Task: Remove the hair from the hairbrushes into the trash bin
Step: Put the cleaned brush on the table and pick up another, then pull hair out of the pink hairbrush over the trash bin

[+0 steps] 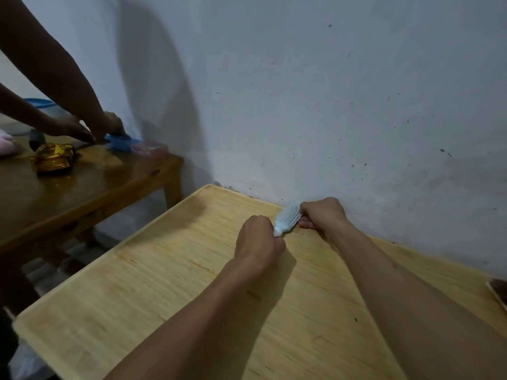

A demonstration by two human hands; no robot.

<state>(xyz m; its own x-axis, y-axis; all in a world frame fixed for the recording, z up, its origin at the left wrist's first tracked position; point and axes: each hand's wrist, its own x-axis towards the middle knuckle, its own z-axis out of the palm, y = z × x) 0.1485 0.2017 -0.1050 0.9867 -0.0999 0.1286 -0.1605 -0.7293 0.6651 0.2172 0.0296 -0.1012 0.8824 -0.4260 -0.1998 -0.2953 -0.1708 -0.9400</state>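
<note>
A pale blue-white hairbrush is held just above the far edge of a light wooden table, close to the wall. My left hand is closed around its handle, which is hidden in the fist. My right hand pinches at the brush head from the right side, fingers against the bristles. Whether hair is in those fingers is too small to tell. No trash bin is in view.
Another person's two hands work on a blue brush over a darker wooden table at the left. On it lie a gold foil wrapper and a pink box. A phone lies at the right edge.
</note>
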